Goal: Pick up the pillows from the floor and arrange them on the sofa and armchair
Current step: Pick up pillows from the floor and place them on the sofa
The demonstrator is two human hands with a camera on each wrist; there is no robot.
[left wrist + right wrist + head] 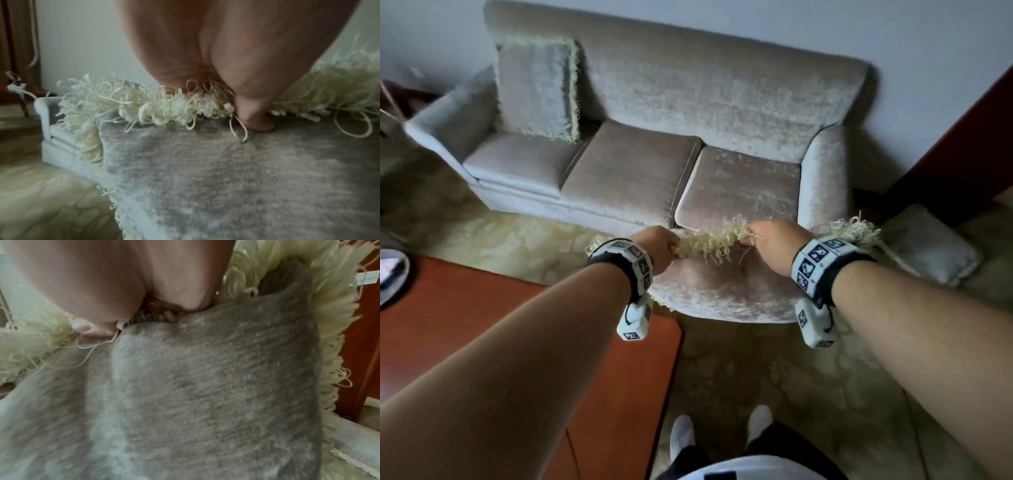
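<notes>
Grey velvety square pillow w/ cream looped fringe (722, 291) hangs in mid-air just in front of the pale grey three-seat fabric sofa (688, 102). Both arms outstretched; left hand (659, 248) & right hand (777, 241) each pinch its top fringed edge. Left wrist view shows thumb (255, 113) pressed on the fabric. Head view alone shows matching pillow (537, 87) upright in sofa's left corner, another (931, 245) on floor.
</notes>
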